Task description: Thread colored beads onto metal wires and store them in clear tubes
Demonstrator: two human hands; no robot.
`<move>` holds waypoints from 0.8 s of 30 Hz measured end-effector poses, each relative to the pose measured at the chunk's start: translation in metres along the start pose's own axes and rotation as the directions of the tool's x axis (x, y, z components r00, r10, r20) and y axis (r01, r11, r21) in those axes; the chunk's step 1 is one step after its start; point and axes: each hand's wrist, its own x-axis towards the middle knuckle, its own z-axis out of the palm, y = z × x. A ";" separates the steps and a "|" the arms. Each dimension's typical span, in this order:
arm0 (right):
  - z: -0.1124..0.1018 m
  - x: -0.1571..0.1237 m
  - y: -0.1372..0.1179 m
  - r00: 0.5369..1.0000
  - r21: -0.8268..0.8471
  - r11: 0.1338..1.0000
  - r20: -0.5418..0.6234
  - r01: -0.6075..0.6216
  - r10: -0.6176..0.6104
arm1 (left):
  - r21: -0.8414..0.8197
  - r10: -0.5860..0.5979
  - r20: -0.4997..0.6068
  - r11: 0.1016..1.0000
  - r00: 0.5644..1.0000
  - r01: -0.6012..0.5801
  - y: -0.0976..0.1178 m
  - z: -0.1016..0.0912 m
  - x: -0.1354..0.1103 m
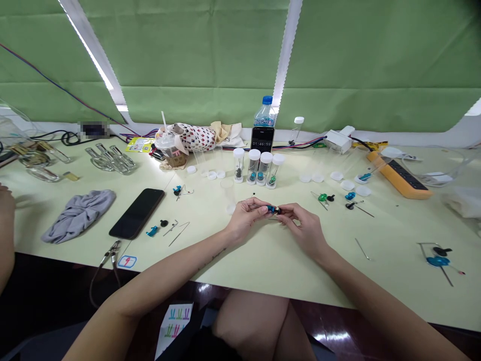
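Observation:
My left hand [246, 216] pinches a small blue plastic part [270, 208] above the middle of the table. Close against it, my right hand [302, 224] grips a small black part [278, 210], and the two parts meet between my fingertips. Whether they are joined I cannot tell. Just beyond my left hand stands a clear tube [227, 193]. Behind my hands, several white-capped clear tubes [254, 168] stand upright with blue, green or dark parts inside. Loose on the right lie a green part [322, 197], a blue part [349, 195] and a bent wire [363, 249].
To the left are a dark phone [137, 213], a grey cloth [79, 215] and pliers [111, 250]. An upright phone showing a timer [262, 138] leans by a water bottle [265, 114]. An orange power strip [402, 175] lies at right. Another person's arm [5, 230] shows at far left.

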 end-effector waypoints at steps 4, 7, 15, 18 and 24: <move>0.000 0.001 -0.001 1.000 -0.024 1.000 -0.006 0.005 -0.005 | -0.002 -0.001 0.000 1.000 1.000 0.001 0.000 -0.001 0.001; 0.000 0.001 -0.002 0.999 -0.055 0.998 -0.038 0.015 -0.017 | -0.002 0.002 -0.008 1.000 1.000 -0.002 0.000 0.000 0.001; 0.001 0.000 0.000 0.997 -0.049 0.997 -0.041 0.060 -0.062 | -0.008 0.005 0.000 1.000 1.000 -0.005 0.000 0.000 0.000; 0.001 0.000 0.001 0.998 -0.027 0.998 -0.034 0.050 -0.051 | -0.011 -0.003 0.004 1.000 1.000 0.003 0.000 0.000 0.000; 0.000 0.000 0.000 0.999 -0.029 0.999 -0.024 0.033 -0.033 | -0.013 0.006 0.008 1.000 1.000 -0.006 0.000 0.000 0.000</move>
